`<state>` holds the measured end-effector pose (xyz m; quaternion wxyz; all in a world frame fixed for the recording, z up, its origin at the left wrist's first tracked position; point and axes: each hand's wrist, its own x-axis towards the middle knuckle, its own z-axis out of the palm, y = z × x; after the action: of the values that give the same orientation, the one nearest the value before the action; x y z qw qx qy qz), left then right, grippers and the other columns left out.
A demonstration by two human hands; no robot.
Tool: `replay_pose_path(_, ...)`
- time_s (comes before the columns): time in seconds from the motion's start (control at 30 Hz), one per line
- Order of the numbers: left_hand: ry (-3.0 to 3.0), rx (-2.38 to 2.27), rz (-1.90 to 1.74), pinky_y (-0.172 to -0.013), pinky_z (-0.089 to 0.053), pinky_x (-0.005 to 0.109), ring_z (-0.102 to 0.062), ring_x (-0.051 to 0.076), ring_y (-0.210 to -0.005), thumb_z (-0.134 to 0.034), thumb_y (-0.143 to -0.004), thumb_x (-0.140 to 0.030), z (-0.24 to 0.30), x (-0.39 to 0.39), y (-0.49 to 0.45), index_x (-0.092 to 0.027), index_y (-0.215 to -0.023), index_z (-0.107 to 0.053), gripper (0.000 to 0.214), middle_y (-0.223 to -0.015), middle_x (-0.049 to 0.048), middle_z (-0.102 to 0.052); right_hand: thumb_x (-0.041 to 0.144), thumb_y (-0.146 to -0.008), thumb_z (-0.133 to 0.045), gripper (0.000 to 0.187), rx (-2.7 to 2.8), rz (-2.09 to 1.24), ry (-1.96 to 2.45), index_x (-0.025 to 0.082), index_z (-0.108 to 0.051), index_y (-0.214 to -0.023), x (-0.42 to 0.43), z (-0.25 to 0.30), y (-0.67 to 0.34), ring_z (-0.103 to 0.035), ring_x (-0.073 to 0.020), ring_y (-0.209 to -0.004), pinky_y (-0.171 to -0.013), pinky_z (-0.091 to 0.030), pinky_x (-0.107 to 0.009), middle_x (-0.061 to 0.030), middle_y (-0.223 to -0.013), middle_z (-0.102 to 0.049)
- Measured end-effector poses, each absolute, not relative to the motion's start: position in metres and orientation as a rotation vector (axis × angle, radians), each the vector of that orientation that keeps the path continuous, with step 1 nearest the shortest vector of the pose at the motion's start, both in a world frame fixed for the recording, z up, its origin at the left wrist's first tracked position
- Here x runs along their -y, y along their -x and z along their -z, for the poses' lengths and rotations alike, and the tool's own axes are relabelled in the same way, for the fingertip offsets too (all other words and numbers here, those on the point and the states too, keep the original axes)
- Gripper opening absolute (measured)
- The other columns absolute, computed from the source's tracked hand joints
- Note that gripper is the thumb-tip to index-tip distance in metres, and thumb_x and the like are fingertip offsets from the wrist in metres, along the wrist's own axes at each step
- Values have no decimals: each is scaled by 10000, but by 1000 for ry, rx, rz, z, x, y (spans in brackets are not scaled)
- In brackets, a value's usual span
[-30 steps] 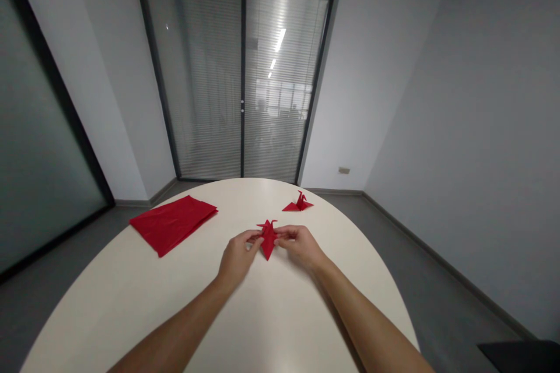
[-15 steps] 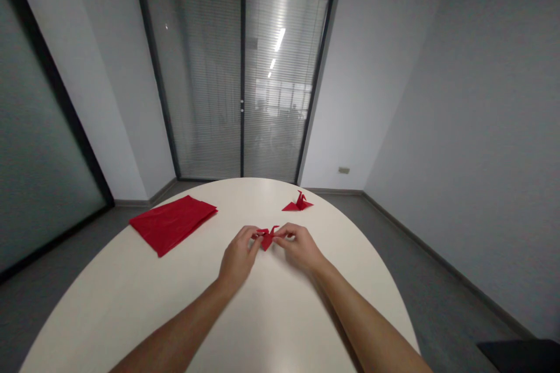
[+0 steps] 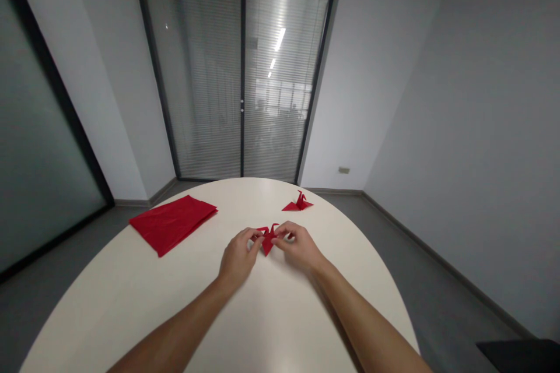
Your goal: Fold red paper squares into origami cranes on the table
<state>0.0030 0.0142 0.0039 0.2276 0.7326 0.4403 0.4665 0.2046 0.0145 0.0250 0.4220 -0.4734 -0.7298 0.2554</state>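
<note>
A small red origami crane (image 3: 268,241) is held between my two hands over the middle of the white table (image 3: 262,315). Its two thin points stick up at the back, and a wider point hangs toward me. My left hand (image 3: 241,250) pinches its left side between thumb and fingers. On the right side, my right hand (image 3: 297,243) grips the paper with thumb and index finger. The fingertips hide parts of the folds. Beyond my right hand, a second red origami crane (image 3: 300,203) stands on the table with its wings spread.
Several sheets of red paper (image 3: 172,224) lie stacked at the table's left edge. Behind the round table is a glass door with blinds (image 3: 210,81). A black object (image 3: 520,355) shows at the lower right corner, beside the table.
The crane in my hands has opened out slightly, its front point now reaching lower toward me. My fingers have shifted a little; the second crane and the paper stack stay put.
</note>
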Motion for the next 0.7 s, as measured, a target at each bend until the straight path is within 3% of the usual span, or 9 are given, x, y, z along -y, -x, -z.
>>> replay_pose_path(0.27, -1993, -1241, -1246, -767, -500, 301, -681, 212, -868, -605, -896, -302, -2, -12, -6, -212, -939, -705, 141, -940, 41, -745, 359, -899, -695, 168, 1868, -658, 1075, 213, -757, -842, -12, -28, -204, -659, -214, -839, -795, -470, -323, -48, -864, -732)
replay_pose_path(0.7, -1970, -1186, -1220, -742, -514, 298, -692, 213, -844, -610, -890, -322, -6, -13, -5, -195, -895, -733, 177, -909, 46, -766, 295, -933, -645, 160, 1991, -597, 1122, 197, -756, -874, -10, -32, -202, -601, -171, -788, -697, -405, -267, -25, -831, -683)
